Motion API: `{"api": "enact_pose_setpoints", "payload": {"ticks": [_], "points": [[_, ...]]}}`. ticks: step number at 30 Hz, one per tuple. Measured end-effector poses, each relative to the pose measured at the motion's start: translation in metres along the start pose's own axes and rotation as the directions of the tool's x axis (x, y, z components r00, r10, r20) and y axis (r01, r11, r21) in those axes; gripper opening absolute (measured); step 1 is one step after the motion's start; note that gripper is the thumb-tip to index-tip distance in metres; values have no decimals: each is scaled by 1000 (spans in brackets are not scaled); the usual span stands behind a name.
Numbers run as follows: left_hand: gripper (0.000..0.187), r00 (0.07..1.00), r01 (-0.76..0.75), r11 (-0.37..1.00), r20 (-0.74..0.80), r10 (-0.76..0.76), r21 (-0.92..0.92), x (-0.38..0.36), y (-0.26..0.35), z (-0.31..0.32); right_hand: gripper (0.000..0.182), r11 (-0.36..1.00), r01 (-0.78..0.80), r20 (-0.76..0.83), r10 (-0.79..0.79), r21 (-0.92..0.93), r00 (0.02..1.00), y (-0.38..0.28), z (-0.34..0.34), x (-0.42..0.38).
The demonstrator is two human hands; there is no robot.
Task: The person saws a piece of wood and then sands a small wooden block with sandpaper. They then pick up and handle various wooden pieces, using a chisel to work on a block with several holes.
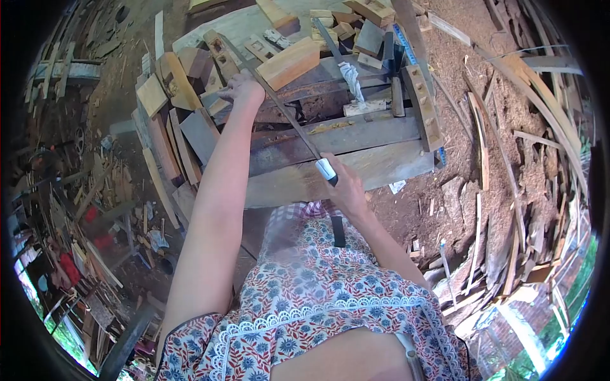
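My right hand (347,189) is closed around the white-wrapped handle of a long, narrow metal file (289,114). The file slants away to the upper left, across the workbench (286,184). Beside its far part, my left hand (244,91) grips the near end of a wooden block with cut-out holes (221,54); its fingertips are partly hidden. Just right of the file lies a smooth, pale wooden block (289,63). A second long metal tool (327,39), its handle end wrapped in white cloth (351,81), leans over the bench gap.
Wooden offcuts (181,82) crowd the bench's left side. More blocks (368,38) are piled at the back right, near a blue measuring tape (404,43). A peg-studded wooden bar (422,108) edges the right side. Wood strips (480,136) and sawdust cover the ground.
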State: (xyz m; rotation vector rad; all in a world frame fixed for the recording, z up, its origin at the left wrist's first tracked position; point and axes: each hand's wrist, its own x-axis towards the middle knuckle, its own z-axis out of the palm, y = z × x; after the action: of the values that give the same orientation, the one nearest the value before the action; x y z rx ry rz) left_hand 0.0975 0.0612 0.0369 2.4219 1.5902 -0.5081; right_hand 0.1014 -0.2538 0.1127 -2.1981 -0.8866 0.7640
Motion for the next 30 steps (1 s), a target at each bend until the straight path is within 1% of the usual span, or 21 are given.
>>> {"api": "enact_pose_setpoints", "payload": {"ticks": [2,5,9,10,12,14,16,19,21,22,24,25,27,28,30], "points": [[49,998,36,999,58,-37,16,-9,4,-13,45,1000,-12,5,12,-2,1000,0,-2,-3],[51,994,58,996,84,-63,65,-5,5,-10,46,1000,-26,14,26,-9,1000,0,-5,-7],[49,992,66,997,104,-70,36,-9,6,-19,48,999,-54,45,54,6,998,1,-12,-20],[48,993,68,997,97,-72,38,-10,7,-21,48,998,-56,48,56,2,997,4,-13,-25],[47,993,73,997,90,-76,36,-11,7,-20,50,994,-109,86,107,26,991,10,-13,-31],[43,999,41,996,17,-43,75,-15,6,-15,50,992,-114,93,109,48,990,8,-14,-30],[42,999,37,997,13,-38,68,-11,3,-12,50,990,-117,91,110,74,990,3,-15,-26],[40,999,23,999,27,-24,42,-13,2,-14,48,981,-165,131,151,104,980,-5,-16,-15],[39,999,19,1000,39,-19,20,-16,-1,-17,46,971,-162,136,139,175,981,-11,-14,-3],[38,1000,15,1000,25,-15,8,-16,-1,-19,46,972,-159,137,136,173,981,-13,-13,3],[38,1000,10,1000,13,-10,-5,-16,1,-20,44,963,-210,170,181,171,969,-14,-11,10],[37,1000,27,999,12,-27,-27,-16,2,-21,44,963,-210,173,181,168,968,-15,-13,9],[36,998,56,997,16,-55,-47,-13,2,-22,42,972,-155,93,140,177,986,-18,-18,7],[36,997,63,997,36,-61,-48,-11,1,-22,42,972,-158,105,142,175,984,-17,-21,0],[36,996,75,996,54,-72,-58,-6,3,-25,40,985,-114,64,107,131,992,-14,-32,-14]]}}
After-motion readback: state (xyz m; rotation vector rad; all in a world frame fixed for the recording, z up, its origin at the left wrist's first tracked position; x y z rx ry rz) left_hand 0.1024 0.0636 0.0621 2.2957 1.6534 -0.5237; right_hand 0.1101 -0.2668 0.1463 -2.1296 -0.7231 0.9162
